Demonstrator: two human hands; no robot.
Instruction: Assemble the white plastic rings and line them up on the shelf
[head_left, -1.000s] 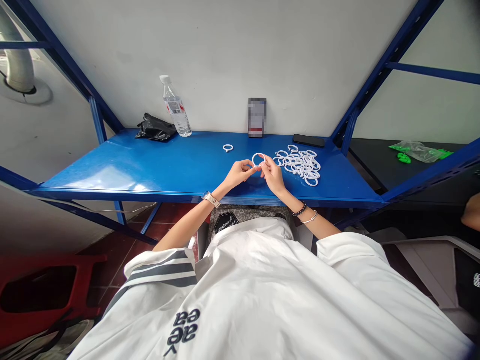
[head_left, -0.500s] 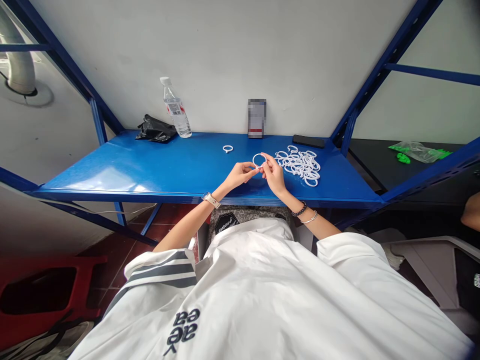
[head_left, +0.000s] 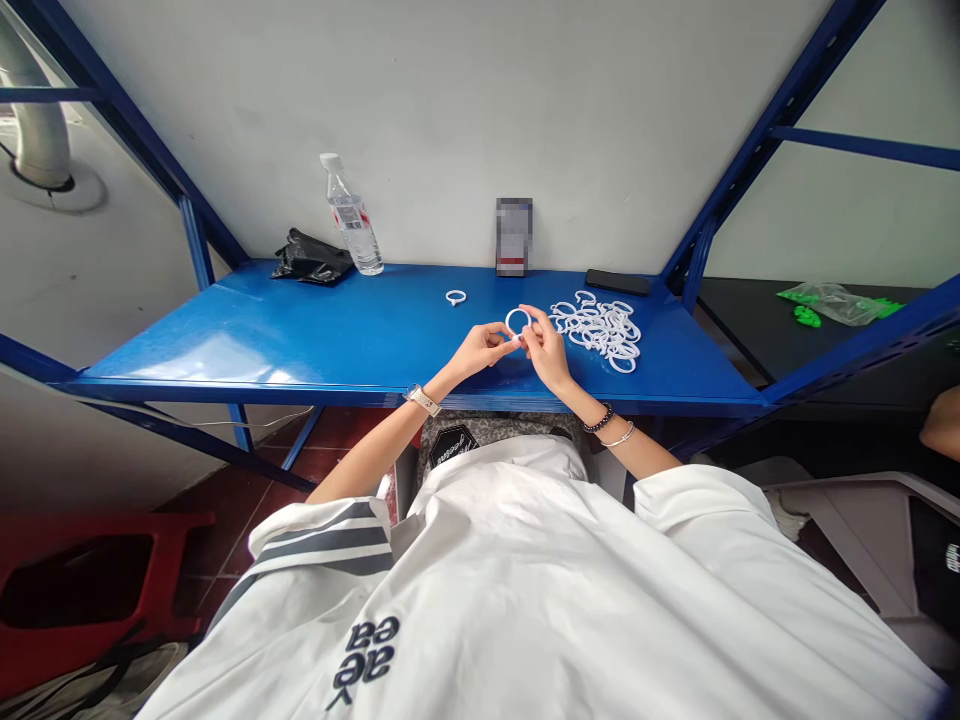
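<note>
Above the front part of the blue table (head_left: 360,345), a white plastic ring (head_left: 508,321), much like a curtain ring, is held up between both hands. My left hand (head_left: 482,348) pinches it at its lower edge with thumb and forefinger. On its right side the fingers of my right hand (head_left: 546,350) are closed, gripping the ring's rim and its bottom. The fingertips partly hide where the ring's lower part sits. To the right of my right hand lies a loose pile of similar white rings (head_left: 600,325). One single ring (head_left: 455,298) rests apart, farther back on the table.
Along the wall stand a water bottle (head_left: 354,225), a black plastic bag (head_left: 311,260) and an upright phone-like object (head_left: 514,238). A dark flat phone (head_left: 616,283) lies behind the pile. Blue frame posts flank the table. At right, a clear bag with green pieces (head_left: 840,304) lies on another surface.
The held ring has turned slightly and its rim looks thicker from here. Both hands stay in nearly the same place, with only small finger movements. The pile and the single ring are unchanged.
</note>
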